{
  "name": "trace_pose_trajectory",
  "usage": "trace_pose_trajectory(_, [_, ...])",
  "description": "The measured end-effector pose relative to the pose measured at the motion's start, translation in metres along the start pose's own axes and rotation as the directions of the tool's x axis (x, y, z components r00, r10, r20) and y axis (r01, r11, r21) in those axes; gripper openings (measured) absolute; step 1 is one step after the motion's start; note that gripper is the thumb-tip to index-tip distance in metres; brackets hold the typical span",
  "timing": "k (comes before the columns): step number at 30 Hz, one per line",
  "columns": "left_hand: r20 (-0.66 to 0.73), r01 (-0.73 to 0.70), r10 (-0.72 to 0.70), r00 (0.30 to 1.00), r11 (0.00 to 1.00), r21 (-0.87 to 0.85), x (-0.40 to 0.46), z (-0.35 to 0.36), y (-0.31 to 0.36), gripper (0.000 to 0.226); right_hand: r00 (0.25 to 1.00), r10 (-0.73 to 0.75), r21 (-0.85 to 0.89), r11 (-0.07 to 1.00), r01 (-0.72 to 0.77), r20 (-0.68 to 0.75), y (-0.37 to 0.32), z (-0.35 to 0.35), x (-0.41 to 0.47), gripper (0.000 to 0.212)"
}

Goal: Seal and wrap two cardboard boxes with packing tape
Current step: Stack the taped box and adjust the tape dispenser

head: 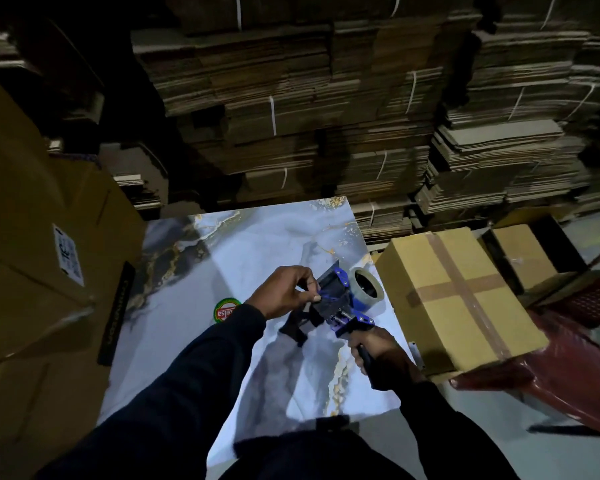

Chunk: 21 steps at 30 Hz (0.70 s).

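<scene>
Right hand (383, 358) wraps tape gun (340, 303) handle, steadying it over marble table (257, 237). Left hand (284, 292) pinches at gun's front, likely freeing tape end. Roll (366, 289) at gun's 2 o'clock. Taped box (458, 299) at 3 o'clock on red chair (568, 375), set aside, seemingly finished.

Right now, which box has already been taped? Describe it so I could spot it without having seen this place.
Start at the marble-patterned table in the middle. Off its right edge a red plastic chair carries a tan box, just beyond the tape gun held in both hands. Unlike the box behind it and the big boxes on the left, its top bears a cross of brown tape.
</scene>
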<state>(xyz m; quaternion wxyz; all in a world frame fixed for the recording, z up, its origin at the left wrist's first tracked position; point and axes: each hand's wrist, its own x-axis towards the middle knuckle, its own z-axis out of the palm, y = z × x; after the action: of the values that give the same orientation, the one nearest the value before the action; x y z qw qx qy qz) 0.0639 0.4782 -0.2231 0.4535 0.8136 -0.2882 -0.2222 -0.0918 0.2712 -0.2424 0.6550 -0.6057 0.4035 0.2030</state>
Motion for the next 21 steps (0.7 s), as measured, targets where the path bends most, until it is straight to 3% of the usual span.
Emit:
trace_pose_trajectory(5, [0.119, 0.034, -0.018, 0.993, 0.990, -0.135, 0.004, -0.019, 0.005, 0.023, 0.997, -0.041, 0.027, 0.999, 0.039, 0.069, 0.001, 0.006, -0.014, 0.040])
trace_pose_trajectory(9, [0.231, 0.050, 0.015, 0.973, 0.960, -0.274, 0.005, -0.031, 0.002, 0.032, 0.987, -0.094, 0.014, 0.996, 0.093, 0.133, 0.005, 0.001, -0.022, 0.016])
trace_pose_trajectory(11, [0.277, 0.071, 0.013, 0.961, 0.954, -0.291, 0.005, -0.032, 0.001, 0.032, 0.984, -0.102, -0.037, 0.993, 0.108, 0.147, 0.007, 0.001, -0.025, 0.021])
trace_pose_trajectory(14, [0.331, 0.066, 0.031, 0.943, 0.958, -0.278, 0.002, -0.028, 0.001, 0.020, 0.986, -0.113, -0.008, 0.993, 0.115, 0.122, 0.010, 0.000, -0.027, 0.013])
trace_pose_trajectory(19, [0.259, 0.002, 0.065, 0.964, 0.968, -0.251, -0.002, -0.020, -0.003, 0.019, 0.980, -0.186, -0.119, 0.974, 0.194, 0.076, 0.010, -0.011, -0.026, 0.023])
trace_pose_trajectory(21, [0.239, 0.011, 0.048, 0.970, 0.971, -0.239, -0.002, -0.013, -0.009, 0.018, 0.973, -0.229, -0.168, 0.961, 0.222, -0.028, 0.011, -0.017, -0.018, 0.028])
